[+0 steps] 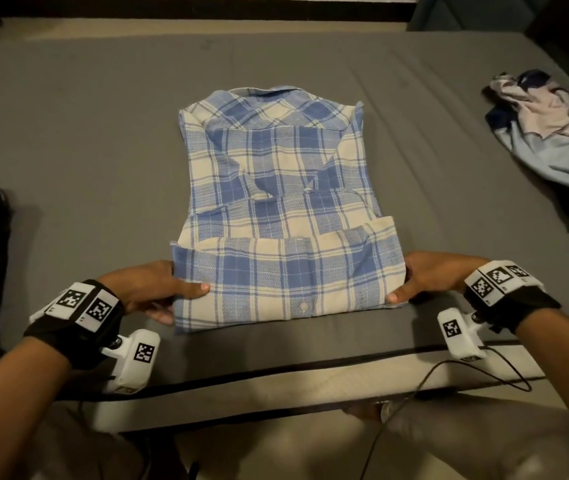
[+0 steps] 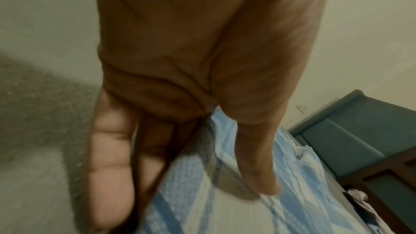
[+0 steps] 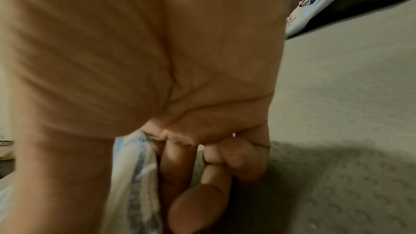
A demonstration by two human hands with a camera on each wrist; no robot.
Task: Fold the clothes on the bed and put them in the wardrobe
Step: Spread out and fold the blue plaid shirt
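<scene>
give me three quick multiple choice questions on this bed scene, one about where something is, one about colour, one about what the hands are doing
1. Where does the crumpled garment lie, in the head view?
A. on the plaid shirt
B. at the bed's right side
C. on the floor

2. What colours is the plaid shirt?
A. red and black
B. green and yellow
C. blue and cream

3. What are the hands doing?
A. both grip the shirt's near folded edge
B. both hang free
C. only the left touches the shirt

Answers:
1 B, it sits on the grey bed apart from the shirt.
2 C, blue and cream checks show.
3 A, the left hand and right hand each pinch one end.
</scene>
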